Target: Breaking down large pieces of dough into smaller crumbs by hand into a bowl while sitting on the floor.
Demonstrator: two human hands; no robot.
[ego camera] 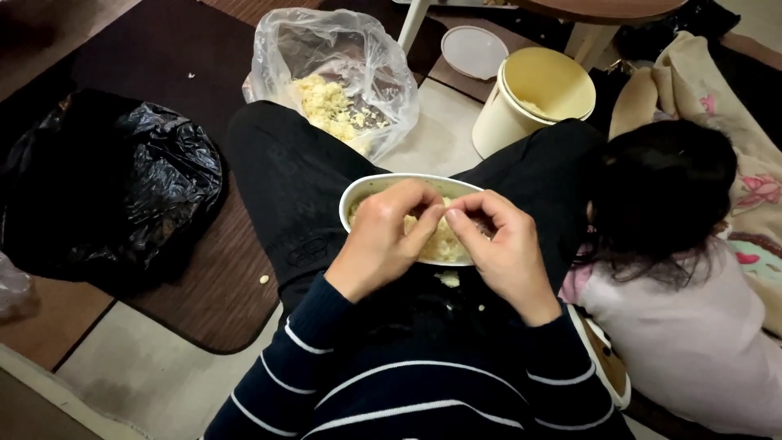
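Note:
A white oval bowl point(358, 192) of pale garlic cloves rests on my lap, between my black-trousered legs. Both hands are over it. My left hand point(381, 238) and my right hand point(507, 244) meet fingertip to fingertip above the bowl's middle, pinching a small pale garlic clove point(433, 218) between thumbs and forefingers. The hands hide most of the clove and much of the bowl's contents. A few pale scraps point(447, 279) lie on my lap just below the bowl.
A clear plastic bag point(334, 73) of pale garlic bits stands beyond my left knee. A cream bucket point(533, 98) and its round lid point(474, 50) are at the back right. A black bin bag point(114, 187) lies left. A small person point(676, 269) leans against my right leg.

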